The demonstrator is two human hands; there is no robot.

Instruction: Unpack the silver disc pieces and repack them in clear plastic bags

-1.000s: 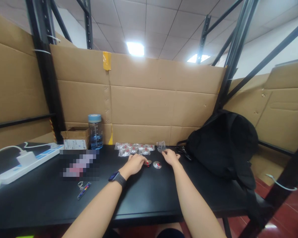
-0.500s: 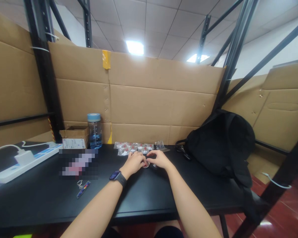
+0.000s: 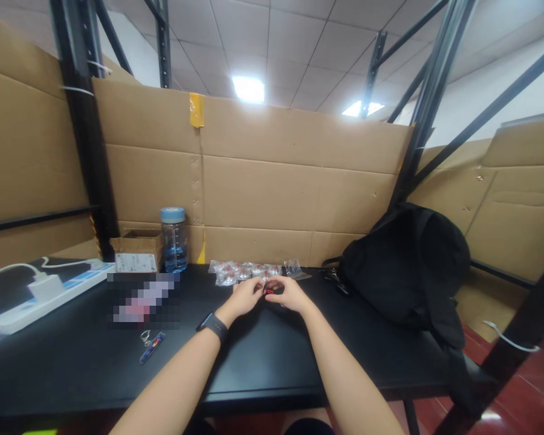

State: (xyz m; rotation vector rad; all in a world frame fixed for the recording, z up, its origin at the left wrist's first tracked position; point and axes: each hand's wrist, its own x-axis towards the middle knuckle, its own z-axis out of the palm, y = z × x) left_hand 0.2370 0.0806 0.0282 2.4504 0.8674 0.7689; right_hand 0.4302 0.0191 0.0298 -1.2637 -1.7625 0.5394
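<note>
My left hand and my right hand meet over the middle of the black table. Pinched between their fingertips is a small round piece with a red part; fingers cover most of it, so its exact kind is unclear. Both hands are closed on it. Just behind my left hand lie several round clear pieces with red centres, in see-through plastic wrapping. Beyond my right hand is some clear plastic packaging.
On the left are a power strip, an open cardboard box, a water bottle, a blurred-out item and a keychain. A black backpack fills the right side. A cardboard wall closes the back.
The round piece has been raised slightly off the table between my fingertips, and its red part now faces me more. My left wrist has turned a little.
</note>
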